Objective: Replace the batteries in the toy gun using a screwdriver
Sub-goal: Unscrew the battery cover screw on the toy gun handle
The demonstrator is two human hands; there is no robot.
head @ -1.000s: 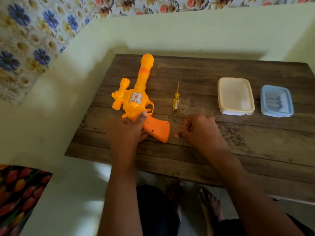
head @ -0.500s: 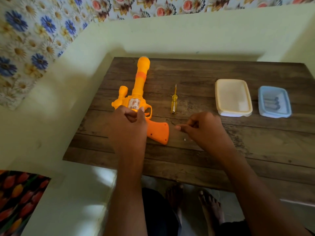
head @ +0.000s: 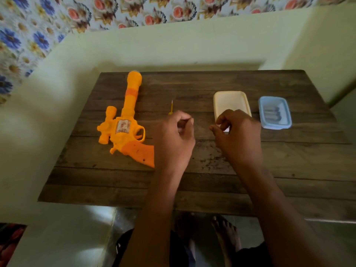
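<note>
Toy gun (head: 123, 128) is lying flat on the left part of the wooden desk (head: 289, 160), barrel pointing away toward the wall and the darker orange grip pointing back toward the person's side. Nobody's touching it right now, though the end of the grip sits just beside the left wrist.

Left hand (head: 174, 139) is curled up loosely right over the handle end of the little yellow screwdriver (head: 171, 107). Only the thin shaft and a bit of yellow poke out past the knuckles, so honestly can't tell if the fingers have actually closed on it or are just hovering on top.

Right hand (head: 238, 135) is also curled, thumb and forefinger pressed together like it's pinching something tiny. Whatever that is, it's too small to make out, could be nothing. That hand covers the near corner of the cream container (head: 231, 102), which sits to the right of the screwdriver.

Further right, near the cream one but not touching it, there's a light blue container (head: 274, 112) with a few dark cylinder shapes (head: 271, 116) lying inside, look like batteries but it's blurry.

Desk is pushed up against a pale green wall (head: 183, 47), flowery cloth (head: 28, 35) above it. Bare feet (head: 225, 234) visible on the floor under the near edge.
</note>
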